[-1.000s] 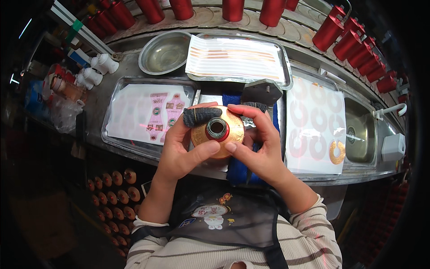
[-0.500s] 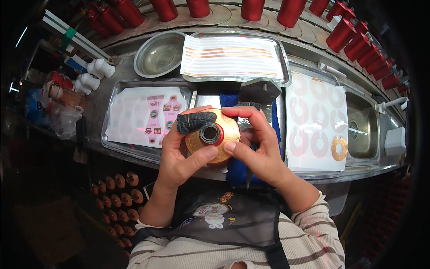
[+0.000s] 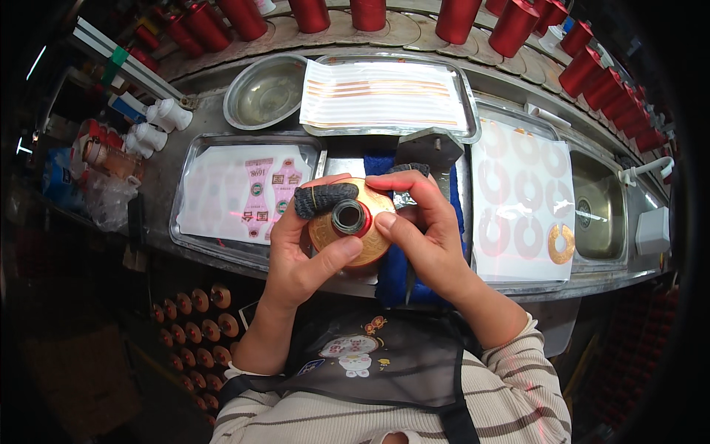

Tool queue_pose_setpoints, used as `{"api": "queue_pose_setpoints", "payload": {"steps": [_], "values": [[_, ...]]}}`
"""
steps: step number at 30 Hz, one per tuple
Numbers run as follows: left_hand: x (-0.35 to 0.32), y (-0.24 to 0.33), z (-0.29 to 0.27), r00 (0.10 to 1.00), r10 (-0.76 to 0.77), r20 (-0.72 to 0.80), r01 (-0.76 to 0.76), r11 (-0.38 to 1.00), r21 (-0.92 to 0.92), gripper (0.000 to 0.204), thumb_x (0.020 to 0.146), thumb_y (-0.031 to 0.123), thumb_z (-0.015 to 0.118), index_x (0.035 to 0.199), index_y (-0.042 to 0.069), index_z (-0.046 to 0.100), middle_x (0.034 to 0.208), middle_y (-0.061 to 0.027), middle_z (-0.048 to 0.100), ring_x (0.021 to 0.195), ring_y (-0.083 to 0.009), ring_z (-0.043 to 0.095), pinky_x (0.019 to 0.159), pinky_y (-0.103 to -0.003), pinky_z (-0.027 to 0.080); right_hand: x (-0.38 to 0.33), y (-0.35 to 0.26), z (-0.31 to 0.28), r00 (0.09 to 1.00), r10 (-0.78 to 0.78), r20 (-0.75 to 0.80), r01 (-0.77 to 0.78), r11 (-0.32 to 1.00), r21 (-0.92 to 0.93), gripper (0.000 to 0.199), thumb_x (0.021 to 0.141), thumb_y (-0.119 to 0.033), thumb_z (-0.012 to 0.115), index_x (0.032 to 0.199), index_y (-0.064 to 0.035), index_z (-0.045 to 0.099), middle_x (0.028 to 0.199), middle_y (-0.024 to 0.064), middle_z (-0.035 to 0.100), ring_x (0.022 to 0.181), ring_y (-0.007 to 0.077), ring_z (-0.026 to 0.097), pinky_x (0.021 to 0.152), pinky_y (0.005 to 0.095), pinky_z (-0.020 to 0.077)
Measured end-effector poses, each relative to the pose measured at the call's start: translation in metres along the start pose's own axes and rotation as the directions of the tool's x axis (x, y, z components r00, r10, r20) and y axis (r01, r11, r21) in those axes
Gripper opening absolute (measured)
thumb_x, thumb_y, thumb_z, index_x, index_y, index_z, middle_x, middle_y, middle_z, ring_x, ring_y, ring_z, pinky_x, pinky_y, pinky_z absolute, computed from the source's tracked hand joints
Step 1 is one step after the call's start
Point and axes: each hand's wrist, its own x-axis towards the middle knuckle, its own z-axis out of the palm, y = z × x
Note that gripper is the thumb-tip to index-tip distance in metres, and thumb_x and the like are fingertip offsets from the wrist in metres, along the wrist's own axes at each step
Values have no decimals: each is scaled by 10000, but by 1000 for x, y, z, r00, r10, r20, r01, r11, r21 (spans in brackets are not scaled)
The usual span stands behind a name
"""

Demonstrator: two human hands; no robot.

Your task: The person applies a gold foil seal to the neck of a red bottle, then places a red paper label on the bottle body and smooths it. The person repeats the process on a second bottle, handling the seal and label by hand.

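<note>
Since a moment ago, both of my hands are edging slightly lower over the counter, with the bottle turning a little so its mouth is facing up at me. I am holding the red bottle (image 3: 350, 219) by its gold-collared top, out over the near edge of the steel counter (image 3: 164, 194) and just in front of the blue cloth (image 3: 393, 275). My left hand (image 3: 303, 251) is wrapping around the bottle from the left, fingers curled closed on it, the dark sleeve on my forefinger (image 3: 325, 198) lying across the gold collar and my thumb pressing in from below. My right hand (image 3: 425, 229) is closing on it from the right, thumb tip touching the rim of the mouth and fingers arching over the top. Behind my left hand, a steel tray (image 3: 194, 238) is carrying a sheet of pink labels (image 3: 251, 194). Farther back, a round steel bowl (image 3: 268, 92) is sitting beside a second tray (image 3: 466, 103) of striped label sheets. To my right, a white sheet of ring stickers (image 3: 522, 207) is lying flat, with one gold ring (image 3: 560, 244) near its corner. Red caps (image 3: 452, 18) are lining the far curved shelf, and white squeeze bottles (image 3: 158, 126) are standing at the left.
</note>
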Motion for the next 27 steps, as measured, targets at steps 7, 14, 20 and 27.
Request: {"api": "queue_pose_setpoints", "payload": {"steps": [7,14,20,27], "values": [[-1,-9,-5,1000,26,6,-26,999,37,535,839,72,726,1341,13,548,1405,-127,521,1249,-198,541,1054,-348,439,-4,-11,-4,989,-131,63,143,959,-244,571,789,-164,786,1309,-46,581,1103,13,556,580,-8,408,528,163,338],[-1,-6,-2,999,27,23,-27,1000,-11,553,846,75,716,1361,5,529,1402,-123,515,1240,-204,549,1054,-355,441,-2,-3,-4,996,-73,43,79,986,-148,628,748,-175,838,1303,-44,573,1145,20,567,557,-10,396,509,155,319],[-1,-4,-1,1000,23,14,-23,1000,1,569,843,74,720,1371,8,520,1397,-121,517,1239,-201,550,1054,-352,446,2,0,-8,998,-12,57,14,999,-30,613,757,-172,839,1296,-44,574,1100,2,561,552,-12,395,521,150,319],[-2,-5,0,1000,23,-10,-23,999,35,582,818,50,737,1358,19,523,1392,-118,519,1245,-201,549,1055,-355,451,7,-1,-18,980,118,163,-142,980,140,567,755,-90,780,1278,-28,572,1084,-10,550,582,-17,432,543,153,344]]}}
